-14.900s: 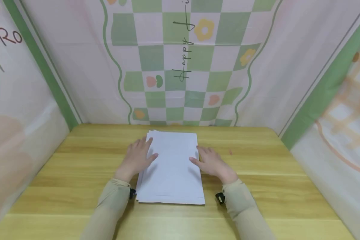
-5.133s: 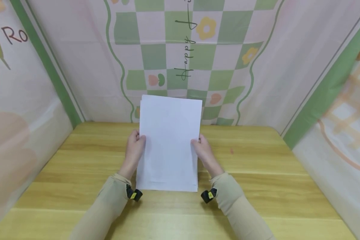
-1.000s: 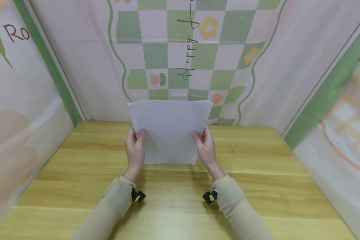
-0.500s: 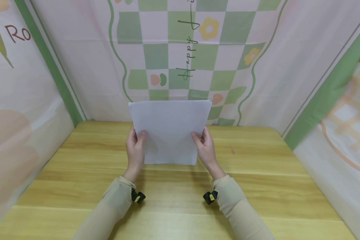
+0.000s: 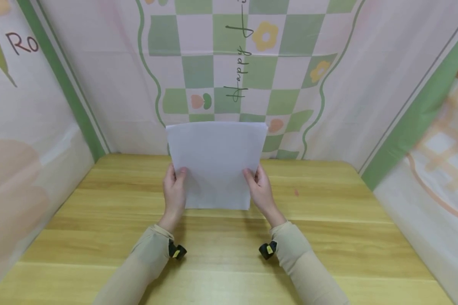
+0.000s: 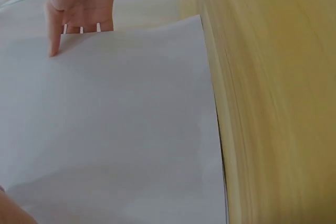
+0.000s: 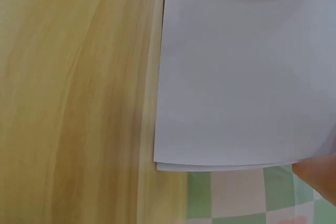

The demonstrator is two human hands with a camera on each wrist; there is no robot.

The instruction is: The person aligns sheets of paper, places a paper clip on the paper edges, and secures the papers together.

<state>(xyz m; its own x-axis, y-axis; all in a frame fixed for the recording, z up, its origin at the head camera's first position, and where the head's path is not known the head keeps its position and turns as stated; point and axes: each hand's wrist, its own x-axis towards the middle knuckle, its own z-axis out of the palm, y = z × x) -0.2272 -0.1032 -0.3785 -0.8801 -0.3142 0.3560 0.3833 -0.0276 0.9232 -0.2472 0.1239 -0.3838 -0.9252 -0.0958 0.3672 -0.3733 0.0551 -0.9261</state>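
Nearest, beige sleeves [image 5: 137, 262] come in over the worktop's near edge, a black wrist camera with a yellow patch [image 5: 267, 250] by each cuff. The left hand [image 5: 174, 192] and the right hand [image 5: 262, 192] grip a stack of plain white paper sheets [image 5: 216, 165] by its opposite side edges, thumbs laid on the front face and fingers round behind, closed to the thickness of the sheets. The stack stands raised over the middle of the light wood-grained worktop [image 5: 221, 258], face toward the person; whether its lower edge touches the wood I cannot tell. The left wrist view shows the right hand's fingers behind the paper; the right wrist view shows a second sheet jutting slightly past the front one at the lower corner. Wood shows on both sides out to the left and right edges, with a small red mark [image 5: 296, 192] to the right. The stack's top hides part of the far edge, beyond which hangs a green-and-white checked cloth [image 5: 229, 46].
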